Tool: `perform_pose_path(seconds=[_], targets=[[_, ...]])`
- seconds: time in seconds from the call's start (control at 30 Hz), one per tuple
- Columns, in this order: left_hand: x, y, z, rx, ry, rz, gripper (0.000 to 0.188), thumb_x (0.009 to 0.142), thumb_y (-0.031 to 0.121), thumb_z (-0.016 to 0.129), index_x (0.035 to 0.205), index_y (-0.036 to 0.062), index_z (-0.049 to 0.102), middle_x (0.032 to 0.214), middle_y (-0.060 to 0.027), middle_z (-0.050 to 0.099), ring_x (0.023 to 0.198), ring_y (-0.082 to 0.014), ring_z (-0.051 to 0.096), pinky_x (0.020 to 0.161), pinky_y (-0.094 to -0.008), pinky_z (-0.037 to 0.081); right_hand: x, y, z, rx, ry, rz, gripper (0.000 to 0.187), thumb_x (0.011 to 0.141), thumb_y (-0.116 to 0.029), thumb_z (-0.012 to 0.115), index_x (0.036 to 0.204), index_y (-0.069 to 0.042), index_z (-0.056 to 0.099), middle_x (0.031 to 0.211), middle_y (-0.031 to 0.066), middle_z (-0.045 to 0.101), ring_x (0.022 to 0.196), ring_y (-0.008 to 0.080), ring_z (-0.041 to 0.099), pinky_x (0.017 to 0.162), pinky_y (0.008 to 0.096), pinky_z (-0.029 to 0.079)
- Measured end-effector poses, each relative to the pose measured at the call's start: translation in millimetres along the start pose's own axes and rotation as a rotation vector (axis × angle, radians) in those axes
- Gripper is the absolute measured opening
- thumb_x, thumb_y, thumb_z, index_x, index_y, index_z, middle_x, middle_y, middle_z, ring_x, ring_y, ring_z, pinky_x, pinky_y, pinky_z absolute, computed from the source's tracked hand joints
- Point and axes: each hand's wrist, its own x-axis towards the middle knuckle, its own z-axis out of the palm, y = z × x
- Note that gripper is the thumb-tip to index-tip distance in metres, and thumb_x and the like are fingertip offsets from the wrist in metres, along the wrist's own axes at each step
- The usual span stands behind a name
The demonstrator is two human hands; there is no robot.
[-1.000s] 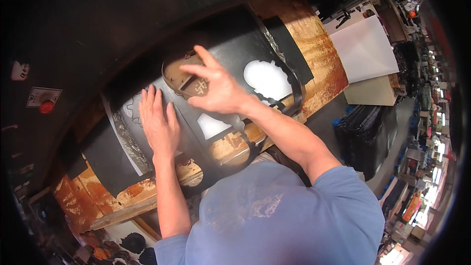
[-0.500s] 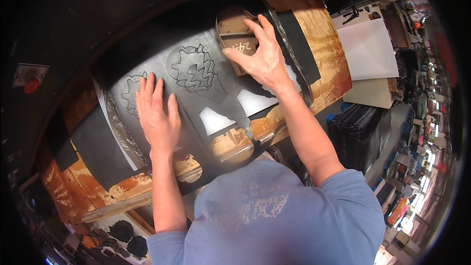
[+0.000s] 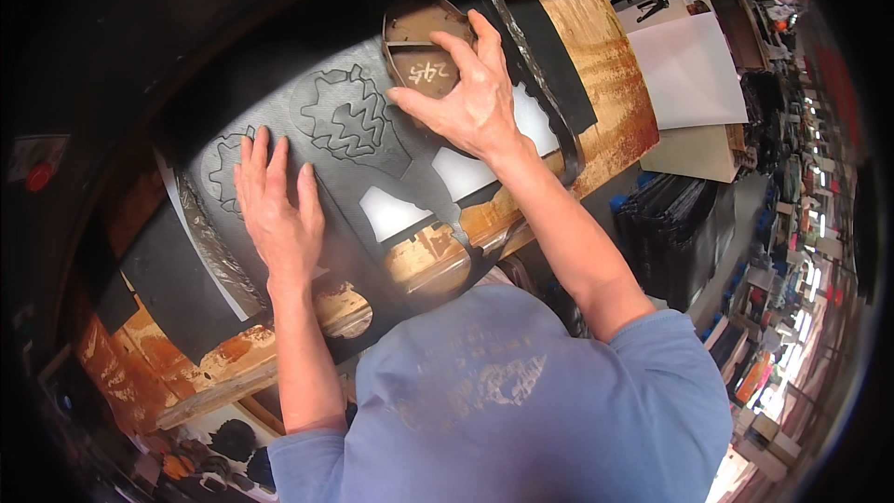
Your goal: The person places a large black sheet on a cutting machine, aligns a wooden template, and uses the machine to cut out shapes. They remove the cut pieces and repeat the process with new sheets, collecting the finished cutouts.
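A black textured sheet (image 3: 270, 98) lies across a worn wooden board. Two sole-shaped outlines with zigzag lines are cut into it; one cut outline (image 3: 345, 116) lies between my hands, the other is partly under my left hand. My left hand (image 3: 279, 210) rests flat on the sheet, fingers stretched out. With thumb and fingers spread over its edges, my right hand (image 3: 470, 98) grips a brown metal cutting die (image 3: 424, 61) with a rounded end, a crossbar and a chalk marking. The die sits on the sheet beside the middle outline; its near end is hidden behind my hand.
Pale gaps (image 3: 396, 214) show through cut-outs in the sheet. The wooden board (image 3: 596, 47) reaches out to the right. Beyond it are white sheets (image 3: 689, 74) and a stack of black sheets (image 3: 675, 224). A dark machine beam with a red button (image 3: 38, 176) stands at the left.
The whole view has shifted, so everything appears further left and up. My right hand and the die have moved slightly, baring more of the pale gap beside them. My left hand stays on the sheet.
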Motion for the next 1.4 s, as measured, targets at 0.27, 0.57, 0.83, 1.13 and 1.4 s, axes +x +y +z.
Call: perform_pose_path(seconds=[0.27, 0.57, 0.83, 1.13, 1.4], targets=[[-8.8, 7.9, -16.1, -0.161, 0.056, -0.045, 0.036, 0.099, 0.003, 0.071, 0.134, -0.0003, 0.069, 0.148, -0.0211, 0.064, 0.148, -0.0388, 0.053, 0.122, -0.0498, 0.042, 2.6, 2.1, 0.9, -0.002, 0.008, -0.081, 0.086, 0.067, -0.047, 0.098, 0.131, 0.003, 0.071, 0.157, 0.0409, 0.037, 0.137, 0.0565, 0.049, 0.114, 0.0583, 0.047], [-117.9, 80.3, -47.6, -0.479, -0.048, -0.019, 0.019, 0.089, -0.01, 0.072, 0.104, 0.001, 0.068, 0.102, -0.0171, 0.076, 0.09, -0.0331, 0.073, 0.081, -0.041, 0.058, -7.6, 7.8, -46.9, 0.386, -0.033, 0.104, 0.055, 0.094, -0.033, 0.081, 0.137, 0.0, 0.068, 0.137, 0.0191, 0.07, 0.128, 0.0325, 0.068, 0.11, 0.0433, 0.053], [-133.2, 75.0, -19.7, -0.218, 0.139, 0.106, 0.023, 0.087, -0.009, 0.076, 0.099, 0.0024, 0.059, 0.091, -0.0152, 0.066, 0.08, -0.0371, 0.063, 0.071, -0.0456, 0.052, 37.9, -22.4, -103.9, 0.566, 0.359, -0.222, 0.016, 0.102, -0.015, 0.076, 0.102, 0.0, 0.073, 0.09, 0.0048, 0.073, 0.08, 0.0109, 0.067, 0.076, 0.0272, 0.055], [-129.9, 73.2, -9.6, -0.094, 0.268, 0.043, 0.013, 0.096, 0.001, 0.073, 0.096, 0.0001, 0.06, 0.089, -0.0162, 0.064, 0.078, -0.0369, 0.063, 0.07, -0.0466, 0.051, -51.2, 12.9, -121.9, 0.33, 0.292, -0.135, 0.015, 0.099, -0.015, 0.072, 0.099, 0.0, 0.074, 0.094, 0.0149, 0.076, 0.085, 0.0278, 0.074, 0.079, 0.0367, 0.058], [-119.0, 83.3, -9.6, -0.032, 0.306, -0.003, 0.013, 0.094, 0.004, 0.075, 0.092, 0.0002, 0.062, 0.088, -0.0158, 0.066, 0.079, -0.0358, 0.066, 0.071, -0.0457, 0.054, -127.6, 58.6, -67.5, 0.027, 0.317, -0.132, 0.01, 0.093, -0.012, 0.077, 0.091, -0.011, 0.068, 0.06, 0.0035, 0.059, 0.055, 0.0272, 0.062, 0.058, 0.041, 0.048]])
